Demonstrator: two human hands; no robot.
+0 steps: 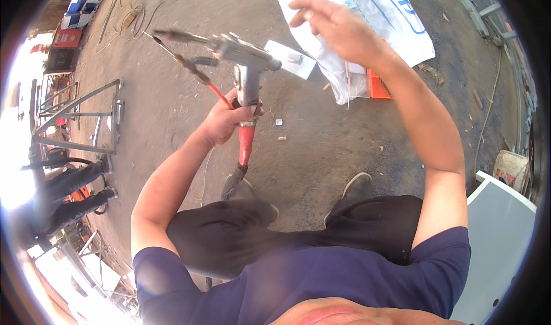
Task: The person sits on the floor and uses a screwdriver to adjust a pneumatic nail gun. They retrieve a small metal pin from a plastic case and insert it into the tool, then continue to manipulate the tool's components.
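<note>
My left hand [226, 120] grips a pistol-shaped metal tool [247, 60] by its upright handle. The tool's blurred nozzle points to the left, and a red sleeve [246, 144] covers its lower end. A slim rod with a red section [219, 94] slants out from the same hand, its thin tip beside the nozzle. My right hand [340, 28] is raised over a white plastic sack [409, 45], fingers apart, with nothing visible in it. Partly behind the right forearm lies an orange case [379, 88] with a clear lid. A white sheet [297, 68] bears a small pale block [295, 58].
A metal frame [77, 115] stands at left, near another person's legs [77, 178]. A cable [140, 21] coils on the floor at upper left. At right are a grey panel [499, 239] and a worn container [510, 168]. Small scraps [282, 138] litter the ground.
</note>
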